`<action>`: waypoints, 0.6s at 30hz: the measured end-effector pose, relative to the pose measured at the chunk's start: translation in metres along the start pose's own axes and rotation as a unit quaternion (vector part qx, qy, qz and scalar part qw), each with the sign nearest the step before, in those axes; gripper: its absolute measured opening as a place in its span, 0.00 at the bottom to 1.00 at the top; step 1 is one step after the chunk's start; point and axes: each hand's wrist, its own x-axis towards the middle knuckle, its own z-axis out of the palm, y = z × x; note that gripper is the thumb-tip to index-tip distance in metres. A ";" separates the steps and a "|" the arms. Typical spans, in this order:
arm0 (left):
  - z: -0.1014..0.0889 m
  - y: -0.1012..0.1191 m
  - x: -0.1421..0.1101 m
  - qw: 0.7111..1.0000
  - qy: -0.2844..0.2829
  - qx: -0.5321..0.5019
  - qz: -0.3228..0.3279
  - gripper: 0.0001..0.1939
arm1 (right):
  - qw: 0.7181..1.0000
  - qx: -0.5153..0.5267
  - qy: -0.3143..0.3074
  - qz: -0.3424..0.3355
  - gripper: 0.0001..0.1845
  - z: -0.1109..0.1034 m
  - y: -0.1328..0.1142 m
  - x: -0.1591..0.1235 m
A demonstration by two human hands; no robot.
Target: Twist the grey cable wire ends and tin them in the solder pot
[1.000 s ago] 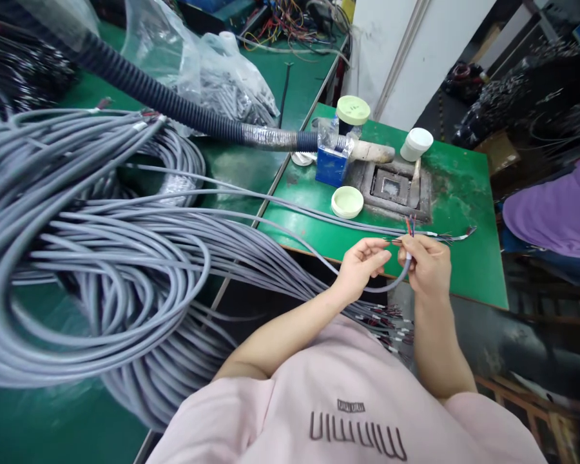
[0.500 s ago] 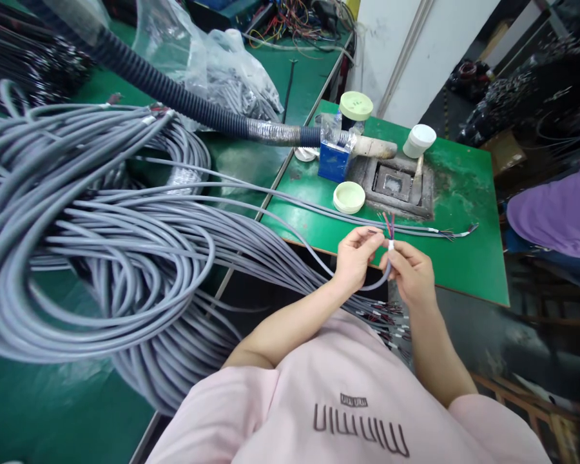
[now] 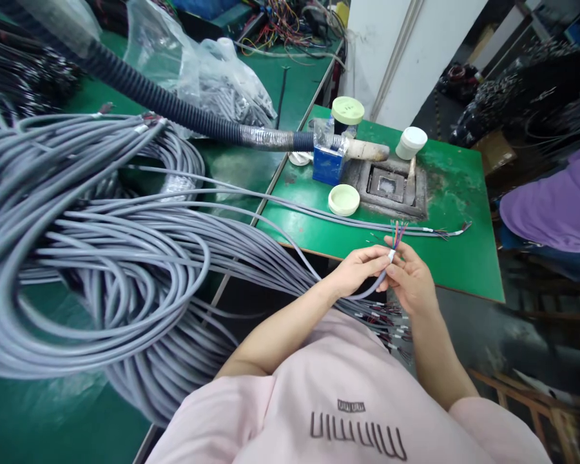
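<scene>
Both hands meet over the near edge of the small green table (image 3: 464,258). My left hand (image 3: 360,270) pinches a grey cable (image 3: 294,248) just below its stripped end. My right hand (image 3: 410,280) is closed on the same cable from the other side. Thin coloured wires (image 3: 397,231) fan upward out of the cable's end above my fingers. The cable runs back to the left into a large pile of grey cable coils (image 3: 87,245).
A metal solder pot (image 3: 386,187) is set in the small table, with a blue box (image 3: 327,164), a pale green lid (image 3: 343,200) and white jars (image 3: 410,142) around it. A black corrugated hose (image 3: 164,103) crosses above. A person in purple (image 3: 555,212) sits at right.
The cable end has swung slightly right and tilted, and the coloured wires now spread out more. My left hand has dropped from the wire tips to the cable's sheath.
</scene>
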 end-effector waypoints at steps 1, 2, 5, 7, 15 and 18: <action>-0.001 0.000 -0.001 1.000 0.013 0.007 0.011 0.21 | 1.000 -0.024 -0.010 0.001 0.29 -0.005 -0.002 0.000; -0.001 0.000 -0.002 0.999 0.032 0.021 0.028 0.19 | 0.998 -0.054 -0.008 -0.006 0.25 -0.011 -0.004 0.001; 0.002 -0.002 -0.004 0.995 0.052 0.081 0.035 0.20 | 0.990 -0.128 0.029 -0.050 0.14 -0.027 -0.017 0.005; 0.005 -0.003 -0.006 0.994 0.035 0.102 0.005 0.21 | 0.986 -0.152 0.025 -0.056 0.13 -0.031 -0.027 0.008; 0.008 0.009 -0.015 0.989 0.002 0.145 -0.014 0.19 | 0.997 -0.072 0.018 -0.038 0.11 -0.009 -0.032 0.018; 0.006 0.018 -0.016 0.989 -0.009 0.146 -0.013 0.20 | 0.999 0.021 0.018 -0.037 0.11 -0.003 -0.027 0.023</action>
